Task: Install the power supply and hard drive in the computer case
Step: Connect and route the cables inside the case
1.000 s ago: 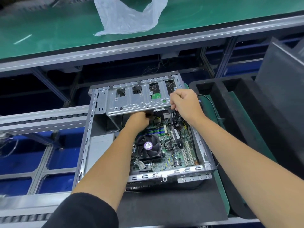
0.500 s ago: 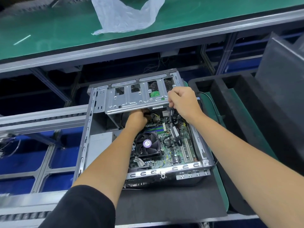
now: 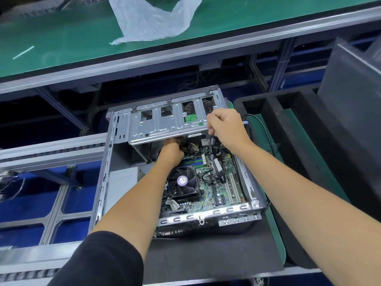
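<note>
Silver case [image 3: 104, 174]; green motherboard [image 3: 214, 178]; black fan [image 3: 183, 182], purple label; white bag [image 3: 152, 19]

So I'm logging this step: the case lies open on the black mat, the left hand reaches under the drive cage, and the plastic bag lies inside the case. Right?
Not quite. The head view shows the plastic bag on the green bench behind, not in the case. The rest stands: black mat, left hand under the drive cage.
</note>
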Available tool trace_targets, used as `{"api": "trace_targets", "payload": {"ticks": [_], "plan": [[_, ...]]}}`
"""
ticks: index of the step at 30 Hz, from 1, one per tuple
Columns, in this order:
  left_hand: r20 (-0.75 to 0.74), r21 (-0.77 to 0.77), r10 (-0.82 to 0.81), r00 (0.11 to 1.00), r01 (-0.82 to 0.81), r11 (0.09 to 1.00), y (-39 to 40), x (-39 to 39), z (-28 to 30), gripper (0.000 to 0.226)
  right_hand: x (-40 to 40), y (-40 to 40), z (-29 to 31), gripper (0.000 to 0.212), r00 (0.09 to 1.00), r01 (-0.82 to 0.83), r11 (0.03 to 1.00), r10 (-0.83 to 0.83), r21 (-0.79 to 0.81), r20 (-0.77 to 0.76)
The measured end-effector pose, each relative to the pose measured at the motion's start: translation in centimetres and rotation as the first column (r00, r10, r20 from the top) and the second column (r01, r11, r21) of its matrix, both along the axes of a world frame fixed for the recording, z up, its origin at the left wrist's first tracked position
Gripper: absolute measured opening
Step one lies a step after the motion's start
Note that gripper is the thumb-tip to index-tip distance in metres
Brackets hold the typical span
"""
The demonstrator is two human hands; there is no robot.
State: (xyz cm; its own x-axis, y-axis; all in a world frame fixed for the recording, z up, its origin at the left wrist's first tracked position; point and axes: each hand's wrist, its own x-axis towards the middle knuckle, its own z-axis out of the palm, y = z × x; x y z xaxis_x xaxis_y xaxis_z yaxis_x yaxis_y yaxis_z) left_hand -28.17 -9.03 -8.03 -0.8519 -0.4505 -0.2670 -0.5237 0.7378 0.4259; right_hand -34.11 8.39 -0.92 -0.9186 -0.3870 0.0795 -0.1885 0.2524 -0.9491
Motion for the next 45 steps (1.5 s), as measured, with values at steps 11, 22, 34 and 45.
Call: {"api": "trace_targets", "payload": {"ticks": [11, 22, 34, 45], "plan": [[0.050, -0.112, -0.247, 0.968, 0.251, 0.961, -0.5, -0.3, 0.0, 0.031, 0.2, 0.1, 0.0, 0.030, 1.000, -0.011, 1.000, 0.011, -0.006, -0.002], [0.056, 0.036, -0.037, 0.998, 0.035, 0.999, -0.9, -0.8, -0.6, 0.030, 0.2, 0.1, 0.1, 0.030, 1.000, -0.017, 1.000, 0.017, 0.016, -0.012], [0.104, -0.104, -0.163, 0.981, 0.174, 0.979, -1.1, -0.7, -0.4, 0.033, -0.1, 0.1, -0.1, 0.030, 1.000, -0.022, 1.000, 0.022, 0.004, 0.013], [0.178, -0.270, -0.232, 0.956, 0.274, 0.923, -1.2, -0.5, 0.6, 0.018, -0.2, 0.1, -0.1, 0.029, 1.000, -0.024, 1.000, 0.024, 0.001, 0.010]]}}
